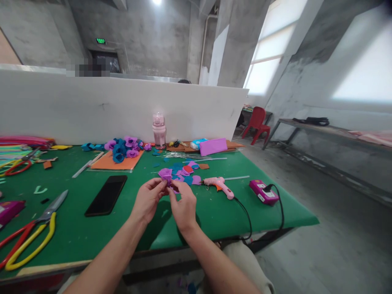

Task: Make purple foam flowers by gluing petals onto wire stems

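Note:
Between my two hands, just above the green table, is a purple craft flower [165, 174]. My left hand [149, 199] pinches its base between thumb and fingers. From the other side, my right hand [183, 204] has thumb and forefinger closed at the flower's lower edge, where a bit of purple petal shows. Behind the fingers lie loose purple, blue and red petal pieces [188, 169]. A pink glue gun [219, 184] rests on its side right of my right hand, a glue stick jutting from it toward the right.
A black phone [106, 195] and red-and-yellow scissors [45, 224] lie to the left. Finished blue and purple flowers [124, 148] sit on an orange sheet. A pink bottle [159, 130] stands against the white partition [122, 102]. A purple power box [263, 192] with a cord is at right.

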Tool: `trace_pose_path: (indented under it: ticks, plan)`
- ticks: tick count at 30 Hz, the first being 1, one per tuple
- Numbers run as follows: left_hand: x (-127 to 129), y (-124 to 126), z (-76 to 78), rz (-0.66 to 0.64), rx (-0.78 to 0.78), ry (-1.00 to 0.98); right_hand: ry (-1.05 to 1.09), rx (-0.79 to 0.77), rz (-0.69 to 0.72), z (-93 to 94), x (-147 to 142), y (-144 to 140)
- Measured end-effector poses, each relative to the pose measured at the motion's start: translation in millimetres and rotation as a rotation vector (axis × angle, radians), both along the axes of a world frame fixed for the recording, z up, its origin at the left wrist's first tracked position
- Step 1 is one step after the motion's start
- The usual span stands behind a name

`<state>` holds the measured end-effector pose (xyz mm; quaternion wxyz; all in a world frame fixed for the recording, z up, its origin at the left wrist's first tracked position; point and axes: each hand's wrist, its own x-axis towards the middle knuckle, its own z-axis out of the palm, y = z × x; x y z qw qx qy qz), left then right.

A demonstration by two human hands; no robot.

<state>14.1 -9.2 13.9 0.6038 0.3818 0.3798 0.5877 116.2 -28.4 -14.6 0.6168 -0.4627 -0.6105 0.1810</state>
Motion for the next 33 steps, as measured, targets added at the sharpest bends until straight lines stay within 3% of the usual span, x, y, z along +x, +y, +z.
trace_pose_path:
  ticks: [5,9,14,19,26,33]
  plan:
    - [-1,4,-2.6,0.043,-0.030,-0.054,-0.087,0.016,-0.008,1.8,2,-2]
    - [-7,8,-4.4,0.056,0.017,-0.040,0.054,-0.050,0.061,9.0,7,-1]
    - [-14,8,-7.8,0.002,0.134,0.167,0.238,-0.265,0.256,11.5,18,9]
    - [-13,7,-13.2,-0.016,0.120,0.157,0.388,-0.336,0.420,8.3,18,13]
    - [-8,4,-13.1,-0.029,0.085,0.174,0.308,-0.346,0.329,6.6,19,14]
    - [-3,-1,-5.2,-0.088,0.155,0.303,0.496,-0.321,0.315,6.4,17,16]
